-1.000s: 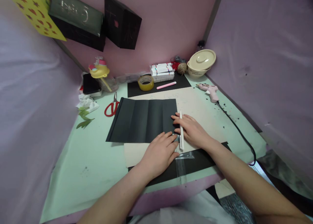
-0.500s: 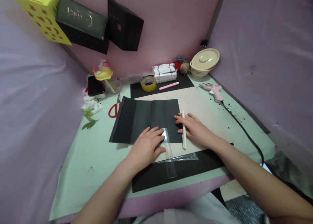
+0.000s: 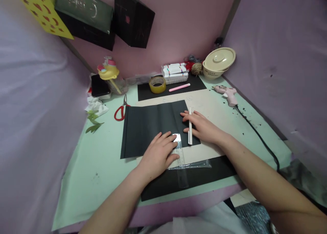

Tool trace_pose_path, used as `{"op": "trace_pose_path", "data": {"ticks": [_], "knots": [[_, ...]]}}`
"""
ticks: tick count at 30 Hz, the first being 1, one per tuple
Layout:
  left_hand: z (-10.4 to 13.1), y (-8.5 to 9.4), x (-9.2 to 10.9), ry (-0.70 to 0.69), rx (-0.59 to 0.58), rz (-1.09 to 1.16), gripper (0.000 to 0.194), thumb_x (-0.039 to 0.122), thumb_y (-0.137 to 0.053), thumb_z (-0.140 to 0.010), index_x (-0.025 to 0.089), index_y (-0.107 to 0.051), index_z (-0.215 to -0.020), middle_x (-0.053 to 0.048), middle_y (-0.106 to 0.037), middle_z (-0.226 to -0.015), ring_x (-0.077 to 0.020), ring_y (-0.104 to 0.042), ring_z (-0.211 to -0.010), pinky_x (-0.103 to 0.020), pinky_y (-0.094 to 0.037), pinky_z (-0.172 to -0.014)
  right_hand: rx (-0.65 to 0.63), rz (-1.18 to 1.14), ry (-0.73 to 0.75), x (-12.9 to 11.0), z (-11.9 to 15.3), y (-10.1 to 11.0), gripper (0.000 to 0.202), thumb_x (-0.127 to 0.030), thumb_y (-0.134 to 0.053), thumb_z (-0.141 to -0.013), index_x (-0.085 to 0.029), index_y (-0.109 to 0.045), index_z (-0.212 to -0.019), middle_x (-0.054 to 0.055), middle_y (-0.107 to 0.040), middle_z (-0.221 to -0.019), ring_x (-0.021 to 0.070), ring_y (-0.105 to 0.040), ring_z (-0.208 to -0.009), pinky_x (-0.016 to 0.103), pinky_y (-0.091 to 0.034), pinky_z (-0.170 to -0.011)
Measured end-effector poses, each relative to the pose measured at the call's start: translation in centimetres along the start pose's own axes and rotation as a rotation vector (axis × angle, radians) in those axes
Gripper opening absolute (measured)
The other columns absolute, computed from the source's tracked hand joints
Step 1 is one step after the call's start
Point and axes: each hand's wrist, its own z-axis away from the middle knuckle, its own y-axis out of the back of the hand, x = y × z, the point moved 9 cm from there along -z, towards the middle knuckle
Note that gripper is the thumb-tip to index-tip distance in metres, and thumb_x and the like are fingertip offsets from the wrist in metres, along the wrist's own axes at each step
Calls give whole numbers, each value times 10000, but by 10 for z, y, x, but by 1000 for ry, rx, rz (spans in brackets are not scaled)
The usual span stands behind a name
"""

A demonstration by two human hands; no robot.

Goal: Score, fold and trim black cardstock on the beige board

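A folded sheet of black card (image 3: 150, 121) lies in front of me, creased into panels, with a narrow folded strip along its left edge. My left hand (image 3: 160, 151) rests flat with fingers spread on the card's lower edge and on the upper part of a clear ruler (image 3: 180, 157). The ruler's lower end runs down over another black sheet (image 3: 160, 188). At the card's right edge, my right hand (image 3: 203, 126) holds a white pen (image 3: 190, 130) between its fingers, fingertips touching the card.
Red-handled scissors (image 3: 119, 113) lie behind the card's left corner. Yellow tape (image 3: 157, 88), a pink pen (image 3: 179, 87) and a marker box (image 3: 175, 77) are at the back. A glue gun (image 3: 228, 93) with its cable lies right, near a lidded bowl (image 3: 213, 73). Leaves (image 3: 94, 126) lie left.
The black card has turned: its left edge swung toward me and to the right, and its right edge slid under my right hand. The view has shifted slightly; both hands keep their holds.
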Motion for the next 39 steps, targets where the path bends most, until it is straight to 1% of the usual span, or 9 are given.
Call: {"op": "trace_pose_path", "data": {"ticks": [5,8,11,14,17,21,24,31,39], "knots": [[1,0,1,11,1,-8,313,353,-621,-898,206,-603,-1174,-65,-546,-1400,-264,-401,-1379,-523,-291,-1156,21,17,0,2,1,1,237,-323,-579,-896,-243,-549,-1117,75,-509,-1434,252,-394,-1385,523,-284,-1143],[1,1,3,6,7,-10,310,350,-619,-899,207,-601,-1174,-60,-548,-1398,-268,-403,-1377,-525,-285,-1157,46,-16,-5,4,1,3,208,-268,-552,-903,-242,-554,-1109,75,-535,-1408,249,-430,-1361,525,-302,-1133],[1,1,5,4,7,-18,304,364,-608,-906,208,-602,-1167,-59,-545,-1402,-269,-406,-1375,-527,-275,-1160,72,-85,-16,7,1,6,187,-211,-516,-904,-230,-565,-1083,78,-570,-1369,239,-461,-1336,487,-370,-1092],[1,1,7,-5,10,-25,304,365,-610,-904,208,-605,-1164,-61,-547,-1399,-268,-406,-1375,-530,-269,-1160,96,-149,-25,10,2,8,196,-195,-520,-889,-227,-582,-1072,77,-591,-1341,234,-487,-1310,450,-425,-1043],[1,1,8,-16,20,-27,306,374,-606,-905,215,-609,-1167,-59,-548,-1398,-267,-406,-1375,-537,-257,-1161,112,-189,-41,14,3,10,212,-195,-529,-879,-231,-595,-1077,72,-596,-1331,230,-512,-1283,439,-427,-1038],[2,0,8,-26,25,-18,318,399,-601,-904,228,-615,-1172,-62,-553,-1393,-265,-411,-1373,-530,-243,-1170,134,-284,-82,21,4,12,213,-208,-504,-895,-256,-595,-1082,39,-600,-1331,212,-569,-1213,418,-448,-1011],[2,0,8,-29,24,-10,321,396,-610,-899,231,-616,-1174,-56,-556,-1391,-259,-410,-1374,-525,-239,-1174,139,-352,-99,27,4,12,203,-222,-493,-905,-265,-601,-1071,27,-610,-1316,210,-591,-1181,426,-445,-1013],[3,-1,12,-49,-4,-29,321,400,-617,-896,230,-610,-1168,-39,-555,-1393,-257,-406,-1374,-525,-240,-1174,152,-386,-83,34,4,10,218,-230,-474,-914,-274,-619,-1071,30,-642,-1265,209,-575,-1210,435,-433,-1031],[5,-1,19,-73,6,-35,325,428,-631,-880,225,-631,-1134,-48,-578,-1360,-267,-445,-1336,-521,-263,-1164,141,-370,-86,32,3,11,209,-217,-483,-913,-274,-624,-1055,34,-648,-1255,215,-547,-1249,449,-422,-1044]]}}
